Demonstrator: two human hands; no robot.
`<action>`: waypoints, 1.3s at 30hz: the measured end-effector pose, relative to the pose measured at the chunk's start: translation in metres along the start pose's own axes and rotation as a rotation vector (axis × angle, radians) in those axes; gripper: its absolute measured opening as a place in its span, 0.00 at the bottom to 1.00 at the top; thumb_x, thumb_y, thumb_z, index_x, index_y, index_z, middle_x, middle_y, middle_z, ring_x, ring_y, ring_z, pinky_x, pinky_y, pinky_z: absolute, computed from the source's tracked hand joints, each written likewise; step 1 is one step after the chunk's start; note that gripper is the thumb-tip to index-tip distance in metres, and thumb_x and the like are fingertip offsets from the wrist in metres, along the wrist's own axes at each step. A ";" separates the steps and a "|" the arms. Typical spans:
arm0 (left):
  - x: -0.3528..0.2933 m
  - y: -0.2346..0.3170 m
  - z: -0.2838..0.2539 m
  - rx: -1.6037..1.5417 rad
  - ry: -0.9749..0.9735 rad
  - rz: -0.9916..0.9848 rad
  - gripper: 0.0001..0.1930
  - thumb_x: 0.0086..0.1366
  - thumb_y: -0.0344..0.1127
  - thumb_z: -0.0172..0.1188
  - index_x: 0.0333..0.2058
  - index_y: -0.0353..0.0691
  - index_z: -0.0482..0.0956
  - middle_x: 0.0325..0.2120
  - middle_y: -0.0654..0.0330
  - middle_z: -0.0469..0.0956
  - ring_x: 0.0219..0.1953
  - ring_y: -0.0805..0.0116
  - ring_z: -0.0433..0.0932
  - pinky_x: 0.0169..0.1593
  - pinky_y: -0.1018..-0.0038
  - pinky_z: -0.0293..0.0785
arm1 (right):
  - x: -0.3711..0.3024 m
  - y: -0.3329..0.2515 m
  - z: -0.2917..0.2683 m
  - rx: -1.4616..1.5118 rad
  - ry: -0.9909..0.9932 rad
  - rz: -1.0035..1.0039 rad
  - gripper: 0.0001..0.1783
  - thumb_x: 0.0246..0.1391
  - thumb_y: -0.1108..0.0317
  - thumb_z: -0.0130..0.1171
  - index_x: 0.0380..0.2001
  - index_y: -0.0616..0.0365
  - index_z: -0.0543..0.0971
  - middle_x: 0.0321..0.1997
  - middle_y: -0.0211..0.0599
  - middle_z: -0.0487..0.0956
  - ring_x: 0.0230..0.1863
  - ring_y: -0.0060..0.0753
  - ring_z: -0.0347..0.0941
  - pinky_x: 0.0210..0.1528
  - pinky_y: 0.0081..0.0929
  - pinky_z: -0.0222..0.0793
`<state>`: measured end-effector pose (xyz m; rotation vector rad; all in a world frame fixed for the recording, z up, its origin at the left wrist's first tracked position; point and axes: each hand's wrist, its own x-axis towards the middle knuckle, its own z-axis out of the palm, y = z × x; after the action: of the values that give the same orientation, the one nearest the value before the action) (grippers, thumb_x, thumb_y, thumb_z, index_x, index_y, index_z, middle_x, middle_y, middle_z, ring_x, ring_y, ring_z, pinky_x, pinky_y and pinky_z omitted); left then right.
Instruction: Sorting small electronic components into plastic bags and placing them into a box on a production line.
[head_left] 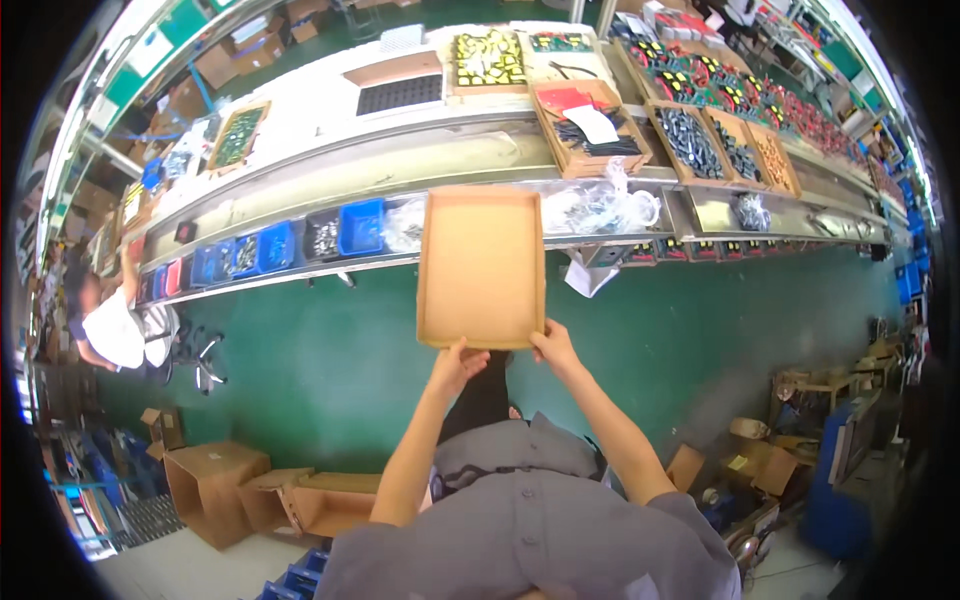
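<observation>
A shallow, empty cardboard tray (481,268) is held out in front of me, its far end reaching over the near edge of the workbench. My left hand (457,366) grips the near left edge, thumb up by the rim and fingers beneath. At the near right corner my right hand (553,344) is closed on the rim. Past the tray's far end, clear plastic bags (610,208) lie on the bench's lower shelf to the right, and blue bins (361,227) of small parts line it to the left.
On the bench stand a cardboard box (590,130) of dark parts, trays of black parts (688,142) and a tray of yellow-and-black pieces (488,60). Another person (115,325) sits at the far left. Cardboard boxes (215,490) stand behind me on the left, near the green floor (330,370).
</observation>
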<state>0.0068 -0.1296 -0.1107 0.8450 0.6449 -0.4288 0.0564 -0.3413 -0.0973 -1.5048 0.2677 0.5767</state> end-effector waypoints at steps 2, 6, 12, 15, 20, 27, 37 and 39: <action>0.031 0.019 0.008 -0.006 -0.018 -0.010 0.18 0.63 0.41 0.43 0.43 0.31 0.65 0.35 0.49 0.73 0.35 0.61 0.76 0.34 0.70 0.75 | 0.034 -0.014 -0.004 -0.017 0.015 -0.001 0.14 0.47 0.68 0.52 0.35 0.67 0.70 0.21 0.31 0.71 0.15 0.20 0.65 0.13 0.18 0.61; 0.087 0.069 0.023 -0.090 0.034 -0.030 0.16 0.62 0.37 0.44 0.41 0.28 0.65 0.34 0.48 0.73 0.35 0.60 0.76 0.35 0.70 0.75 | 0.086 -0.058 -0.008 0.010 0.108 0.000 0.18 0.51 0.61 0.53 0.39 0.65 0.70 0.26 0.33 0.73 0.23 0.21 0.70 0.21 0.17 0.67; 0.151 0.103 0.026 -0.170 0.050 -0.152 0.16 0.61 0.36 0.46 0.42 0.28 0.65 0.36 0.45 0.72 0.37 0.60 0.75 0.38 0.69 0.74 | 0.152 -0.061 -0.086 -0.336 0.448 -0.321 0.08 0.52 0.71 0.49 0.32 0.63 0.75 0.24 0.33 0.77 0.26 0.22 0.72 0.29 0.18 0.68; 0.159 0.103 0.023 -0.177 0.086 -0.194 0.17 0.61 0.38 0.47 0.43 0.29 0.64 0.38 0.44 0.72 0.37 0.60 0.75 0.38 0.68 0.73 | 0.175 -0.082 -0.112 -0.453 0.580 -0.399 0.08 0.49 0.77 0.45 0.30 0.63 0.75 0.25 0.37 0.78 0.29 0.24 0.74 0.33 0.21 0.68; 0.142 0.113 0.037 -0.156 0.147 -0.252 0.21 0.61 0.43 0.48 0.45 0.31 0.63 0.39 0.45 0.72 0.37 0.60 0.74 0.35 0.71 0.72 | 0.215 -0.101 -0.125 -0.770 0.312 -0.442 0.11 0.44 0.78 0.44 0.27 0.60 0.77 0.28 0.45 0.78 0.32 0.40 0.75 0.36 0.32 0.69; 0.098 0.151 0.109 0.658 -0.151 -0.226 0.15 0.62 0.43 0.49 0.35 0.35 0.72 0.25 0.61 0.74 0.26 0.75 0.70 0.30 0.81 0.67 | 0.251 -0.092 -0.127 -1.449 -0.010 -0.185 0.07 0.40 0.72 0.48 0.23 0.58 0.77 0.27 0.48 0.77 0.33 0.47 0.74 0.37 0.37 0.70; 0.252 0.078 0.270 1.533 -0.220 0.525 0.10 0.56 0.29 0.43 0.33 0.37 0.73 0.33 0.47 0.75 0.35 0.49 0.74 0.39 0.59 0.70 | 0.247 -0.079 -0.162 -1.198 -0.010 -0.404 0.12 0.44 0.66 0.48 0.34 0.57 0.70 0.37 0.48 0.74 0.32 0.48 0.74 0.33 0.38 0.71; 0.266 0.069 0.273 1.550 -0.203 0.513 0.10 0.56 0.30 0.43 0.34 0.38 0.72 0.33 0.47 0.75 0.35 0.49 0.74 0.39 0.59 0.70 | 0.255 -0.075 -0.174 -1.265 -0.059 -0.259 0.13 0.45 0.65 0.48 0.35 0.57 0.70 0.39 0.46 0.74 0.32 0.47 0.74 0.32 0.39 0.71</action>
<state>0.3371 -0.3318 -0.1173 2.3182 -0.2560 -0.4946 0.3406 -0.4604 -0.1748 -2.6681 -0.4399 0.5961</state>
